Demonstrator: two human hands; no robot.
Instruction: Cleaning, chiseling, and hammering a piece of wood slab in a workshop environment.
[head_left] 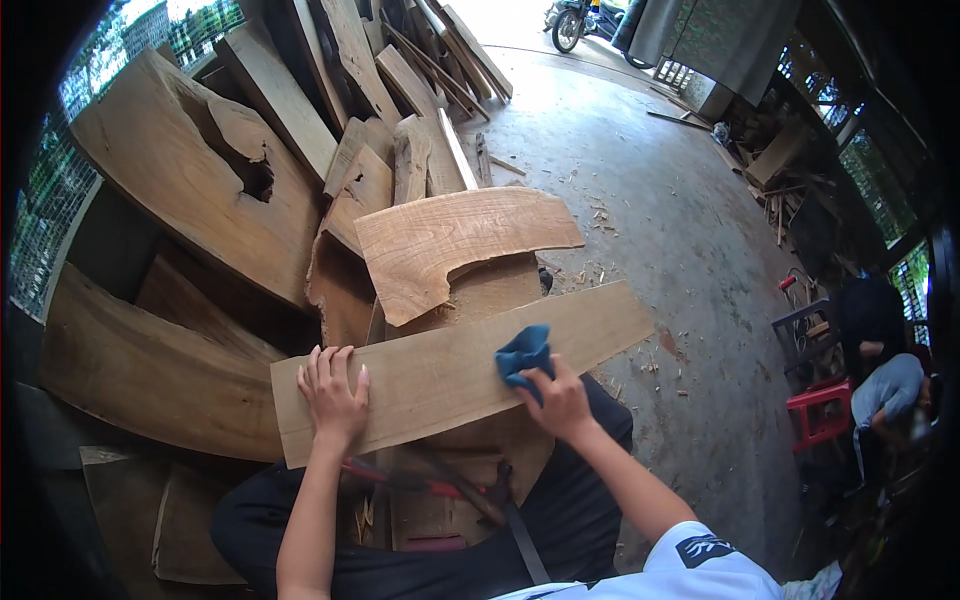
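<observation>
Plank (430, 370): lies slantwise above the person's lap; judged stiff, moderately heavy, smooth enough to slide; best held by its long edges near both ends. Blue cloth (524, 352): on the plank right of its middle; judged light, soft, best bunched. Left hand (335, 393): flat on the plank's left end, fingers slightly spread. Right hand (558, 400): pinches the cloth between thumb and fingers. Curved board (450, 230): just beyond the far edge, limiting forward movement. Red-handled tool (445, 489): below the near edge, a likely snag.
</observation>
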